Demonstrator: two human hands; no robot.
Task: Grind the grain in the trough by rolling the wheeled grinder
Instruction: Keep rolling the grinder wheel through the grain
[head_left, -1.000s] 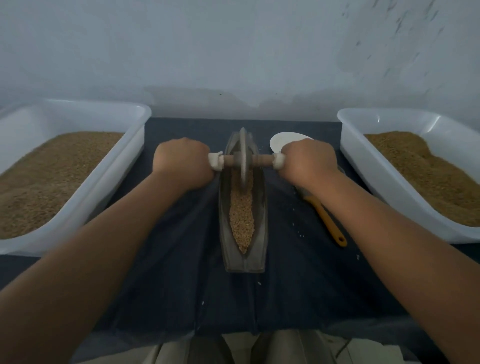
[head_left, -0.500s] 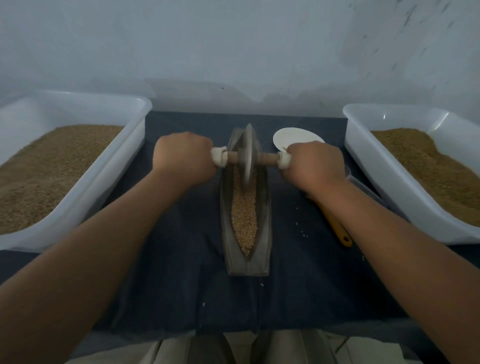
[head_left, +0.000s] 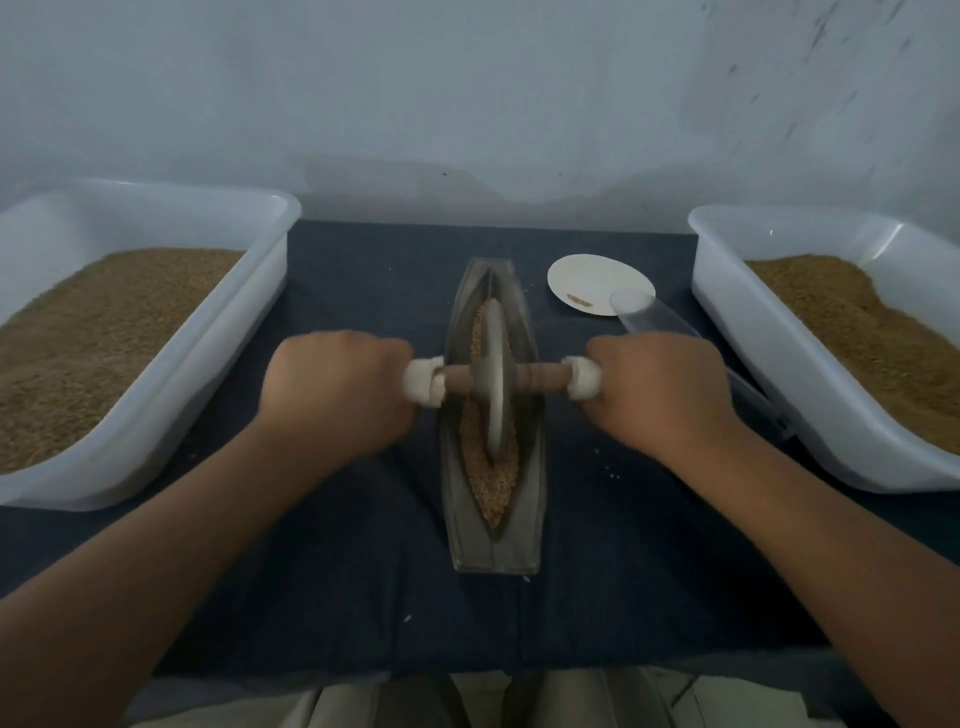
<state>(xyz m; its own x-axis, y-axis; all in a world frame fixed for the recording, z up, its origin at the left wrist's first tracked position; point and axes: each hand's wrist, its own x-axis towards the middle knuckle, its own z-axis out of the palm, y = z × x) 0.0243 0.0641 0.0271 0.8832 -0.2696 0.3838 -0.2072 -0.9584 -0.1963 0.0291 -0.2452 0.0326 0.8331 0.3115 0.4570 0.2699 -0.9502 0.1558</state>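
Two hands on one tool: left hand (head_left: 332, 395) closed round the left white-capped handle end of the wheeled grinder (head_left: 496, 374), right hand (head_left: 660, 389) closed round the right end. Fingers curled tight on the handles, knuckles up.

Grinder about mid-length of the trough (head_left: 493, 551), disc upright in the groove, axle crosswise. Grain (head_left: 493, 483) heaped in the groove on both the near and far side of the disc.

Trough set lengthwise on the dark cloth-covered tabletop (head_left: 363, 571), centred between the forearms. Judged reasons:
- even two-sided grip to keep the disc from tipping or climbing out of the groove;
- centred trough for a straight push-and-pull stroke.

Left tub (head_left: 228, 332) and right tub (head_left: 753, 332), both holding brown granular fill, well apart on either flank. Supply or output: cannot tell which. Clear scoop (head_left: 654, 317) beside the right hand, overlapping the white disc (head_left: 592, 278).

Hard to make out:
- fingertips, tucked beneath the hands;
- both hands motion-blurred;
- contact of disc edge with grain, buried;
- degree of crushing, not readable;
- scoop handle, behind the right wrist;
- outer sides of both tubs, cut off by the frame edges;
- small brown bits on the white disc, too small to identify.
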